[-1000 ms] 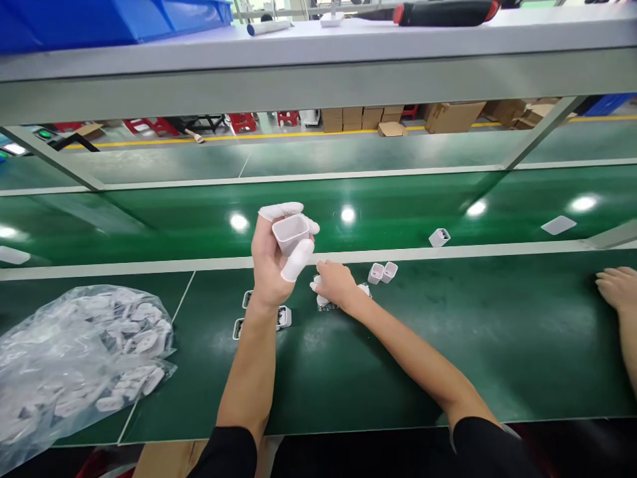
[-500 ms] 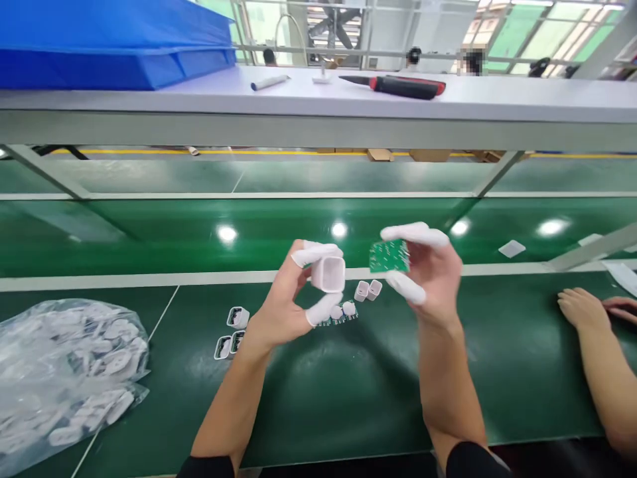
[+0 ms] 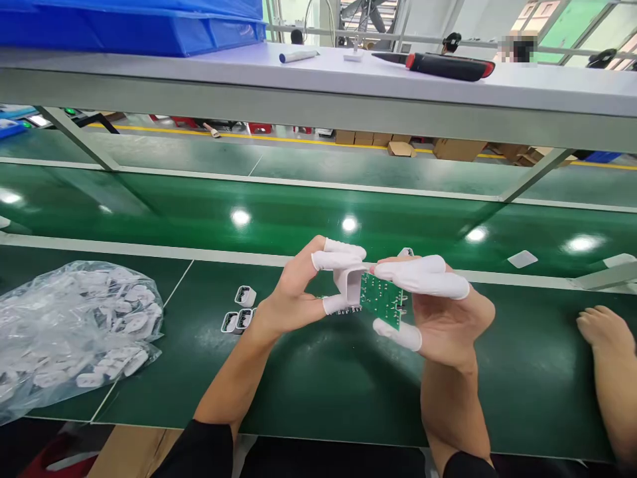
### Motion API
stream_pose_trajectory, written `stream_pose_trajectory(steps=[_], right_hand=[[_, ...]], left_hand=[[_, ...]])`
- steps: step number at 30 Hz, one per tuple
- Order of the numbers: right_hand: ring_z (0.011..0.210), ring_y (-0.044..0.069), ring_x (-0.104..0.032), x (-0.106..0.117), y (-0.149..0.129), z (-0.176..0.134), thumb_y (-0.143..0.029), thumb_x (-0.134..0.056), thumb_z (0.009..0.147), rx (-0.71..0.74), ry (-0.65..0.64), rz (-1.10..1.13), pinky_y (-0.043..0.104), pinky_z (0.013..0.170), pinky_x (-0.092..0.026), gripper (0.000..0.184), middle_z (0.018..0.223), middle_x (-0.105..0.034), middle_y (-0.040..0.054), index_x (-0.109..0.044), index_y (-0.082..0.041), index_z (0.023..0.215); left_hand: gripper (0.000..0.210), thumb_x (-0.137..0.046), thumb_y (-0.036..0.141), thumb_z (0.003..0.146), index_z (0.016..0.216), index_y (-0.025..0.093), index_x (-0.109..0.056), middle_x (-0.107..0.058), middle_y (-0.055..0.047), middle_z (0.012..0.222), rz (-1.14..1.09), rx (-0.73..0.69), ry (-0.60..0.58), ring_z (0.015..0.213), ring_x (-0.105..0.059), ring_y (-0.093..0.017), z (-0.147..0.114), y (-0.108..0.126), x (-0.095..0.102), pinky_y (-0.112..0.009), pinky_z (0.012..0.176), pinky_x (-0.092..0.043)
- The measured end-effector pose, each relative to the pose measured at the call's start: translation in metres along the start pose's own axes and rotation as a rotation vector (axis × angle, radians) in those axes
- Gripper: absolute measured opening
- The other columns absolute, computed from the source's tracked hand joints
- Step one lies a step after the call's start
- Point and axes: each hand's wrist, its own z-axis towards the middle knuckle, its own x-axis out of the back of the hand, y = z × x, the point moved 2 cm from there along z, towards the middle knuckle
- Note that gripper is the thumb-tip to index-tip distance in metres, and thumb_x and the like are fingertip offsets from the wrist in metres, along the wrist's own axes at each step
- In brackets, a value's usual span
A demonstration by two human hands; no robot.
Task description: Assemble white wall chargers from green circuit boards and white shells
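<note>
My left hand (image 3: 303, 285), with white finger cots, grips a small white plastic housing (image 3: 352, 284) between thumb and fingers. Its open side is turned to the right. Between the thumb and fingers of my right hand (image 3: 432, 302) is a green circuit board (image 3: 382, 297), its soldered face towards me. The board's left edge is at the mouth of the housing; I cannot tell whether it is inside. Partly hidden behind my left hand, more board parts lie on the green bench. Several white housings with boards in them (image 3: 239, 312) stand left of my left wrist.
A clear bag of white plastic parts (image 3: 82, 325) lies at the left. A shelf (image 3: 318, 89) crosses above, bearing a blue bin (image 3: 199, 33), a marker (image 3: 298, 56) and a black-and-red knife (image 3: 450, 66). Another person's hand (image 3: 604, 332) rests on the bench at the right.
My hands have come together, bringing the board to the housing's opening. The housing has turned from facing me to facing right. The view has shifted slightly.
</note>
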Motion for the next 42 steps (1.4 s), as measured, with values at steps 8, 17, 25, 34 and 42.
stream_pose_trajectory(steps=[8,17,25,34,42], right_hand=[[0.111,0.032,-0.085,-0.005,0.003,0.0,-0.013,-0.097,0.081,0.018,-0.056,0.015,0.054,0.092,-0.075,0.072,0.129,-0.086,0.0018,-0.076,-0.038,0.144],[0.114,0.029,-0.085,-0.007,0.006,-0.003,-0.016,-0.098,0.081,0.034,-0.061,-0.032,0.052,0.098,-0.075,0.073,0.128,-0.086,-0.0002,-0.074,-0.038,0.146],[0.114,0.031,-0.084,-0.005,0.005,0.002,-0.006,-0.099,0.074,0.077,-0.07,-0.017,0.052,0.098,-0.075,0.076,0.125,-0.087,0.0048,-0.077,-0.031,0.143],[0.117,0.034,-0.082,-0.002,0.008,-0.002,-0.015,-0.099,0.077,0.025,-0.063,-0.111,0.06,0.099,-0.073,0.075,0.13,-0.084,0.0068,-0.075,-0.034,0.146],[0.128,0.038,-0.076,-0.004,0.01,0.0,-0.023,-0.097,0.084,0.022,-0.136,-0.287,0.059,0.096,-0.071,0.076,0.136,-0.08,0.0094,-0.068,-0.035,0.154]], left_hand=[[0.068,-0.094,0.018,0.088,0.15,0.03,-0.068,-0.076,-0.012,0.127,0.024,-0.035,-0.031,0.114,-0.077,-0.026,0.002,-0.003,0.001,-0.042,0.089,-0.072],[0.066,-0.094,0.022,0.089,0.15,0.03,-0.069,-0.077,-0.01,0.122,0.044,-0.052,-0.034,0.109,-0.077,-0.025,0.004,-0.004,0.004,-0.042,0.087,-0.072],[0.067,-0.095,0.02,0.087,0.149,0.025,-0.069,-0.077,-0.011,0.122,0.042,-0.066,-0.028,0.108,-0.077,-0.024,0.002,-0.005,0.002,-0.038,0.085,-0.07],[0.066,-0.092,0.019,0.089,0.15,0.027,-0.068,-0.076,-0.01,0.119,0.038,-0.069,-0.042,0.103,-0.074,-0.022,0.002,-0.007,0.002,-0.035,0.079,-0.067],[0.063,-0.09,0.016,0.09,0.148,0.031,-0.07,-0.072,-0.004,0.102,-0.042,0.012,-0.039,0.091,-0.071,-0.019,0.0,-0.013,-0.003,-0.035,0.082,-0.068]])
